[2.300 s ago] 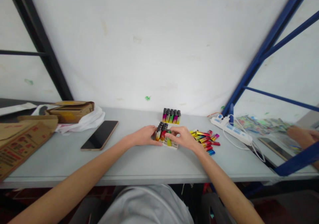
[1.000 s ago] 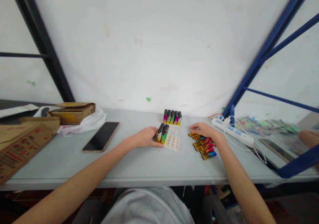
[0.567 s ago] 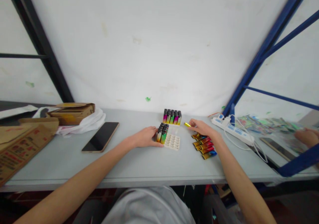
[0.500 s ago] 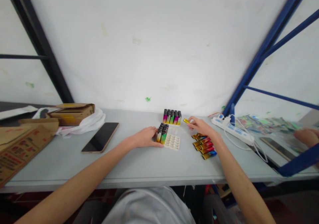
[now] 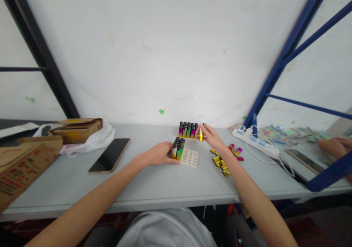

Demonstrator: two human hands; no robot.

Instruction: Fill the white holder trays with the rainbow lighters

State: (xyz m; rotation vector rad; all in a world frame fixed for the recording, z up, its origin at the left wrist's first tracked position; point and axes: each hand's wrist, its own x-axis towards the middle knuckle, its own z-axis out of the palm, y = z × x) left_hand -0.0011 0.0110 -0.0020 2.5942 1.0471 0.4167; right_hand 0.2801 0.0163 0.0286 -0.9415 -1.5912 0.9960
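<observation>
My right hand [image 5: 210,136] pinches a gold lighter [image 5: 201,134] and holds it upright above the table, in front of the back block of lighters. With fingers and thumb curved round its left end, my left hand [image 5: 160,153] steadies a white tray [image 5: 189,158] with round pockets. Colourful lighters [image 5: 178,150] with black tops stand in the left part of this tray; the pockets to the right are bare. Behind it stands a full block of lighters [image 5: 188,130]. Loose lighters [image 5: 220,162], gold, red and purple, lie in a pile by my right forearm.
A phone [image 5: 110,155] lies at left, near open cardboard boxes [image 5: 30,162] and a white plastic bag [image 5: 96,142]. A power strip [image 5: 255,142] with cables sits at right, beside a blue metal frame [image 5: 275,74]. Another person's hand [image 5: 334,148] shows beyond it.
My right hand has moved left and turned the gold lighter from lying sideways to upright. Some loose lighters in the pile have shifted. My left hand stays at the tray.
</observation>
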